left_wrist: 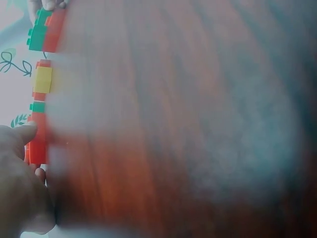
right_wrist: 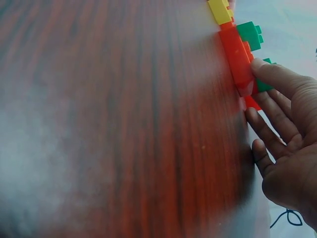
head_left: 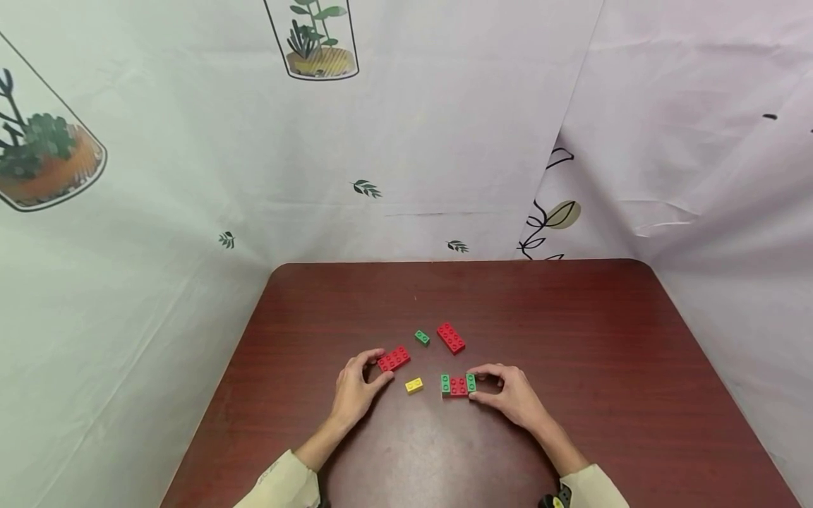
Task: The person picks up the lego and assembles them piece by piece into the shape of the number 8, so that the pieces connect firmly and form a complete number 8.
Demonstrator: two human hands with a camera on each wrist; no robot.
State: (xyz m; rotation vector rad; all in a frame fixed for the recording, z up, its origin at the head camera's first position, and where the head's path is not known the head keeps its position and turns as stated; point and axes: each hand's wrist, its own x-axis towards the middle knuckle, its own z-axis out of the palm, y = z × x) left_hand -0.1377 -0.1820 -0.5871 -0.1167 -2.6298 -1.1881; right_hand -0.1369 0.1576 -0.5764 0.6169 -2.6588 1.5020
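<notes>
In the head view my left hand [head_left: 356,391] pinches a red toy brick [head_left: 394,358] by its left end, thumb on the near side and fingers on the far side. My right hand [head_left: 512,395] grips the right end of a red brick [head_left: 458,387] with a small green brick [head_left: 445,385] on its left end and another green brick [head_left: 471,382] on its right end. Between the hands lies a small yellow brick [head_left: 414,385]. In the right wrist view the thumb presses the side of the red brick [right_wrist: 235,62].
Farther back on the brown tabletop [head_left: 540,310] lie a loose green brick [head_left: 422,337] and another red brick [head_left: 451,339]. White printed fabric [head_left: 444,141] hangs behind and beside the table.
</notes>
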